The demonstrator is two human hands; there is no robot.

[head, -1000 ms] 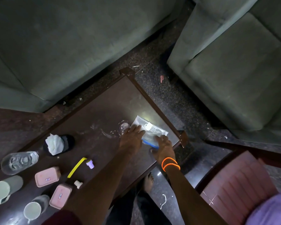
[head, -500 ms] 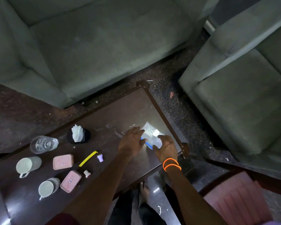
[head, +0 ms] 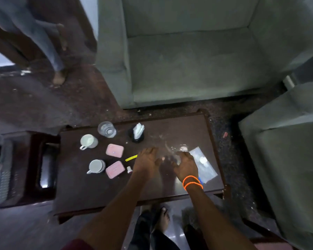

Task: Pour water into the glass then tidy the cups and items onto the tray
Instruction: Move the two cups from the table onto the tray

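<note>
Both hands are hovering mid-frame over the table, left hand and right hand loosely spread, gripping nothing. The glass is standing upper left, likely fragile and slippery; it looks best held around its sides.

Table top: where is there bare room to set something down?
The table is bare along its near edge below the mugs and pink boxes, and at the far right corner beyond the plastic bag. The left half is crowded.
</note>
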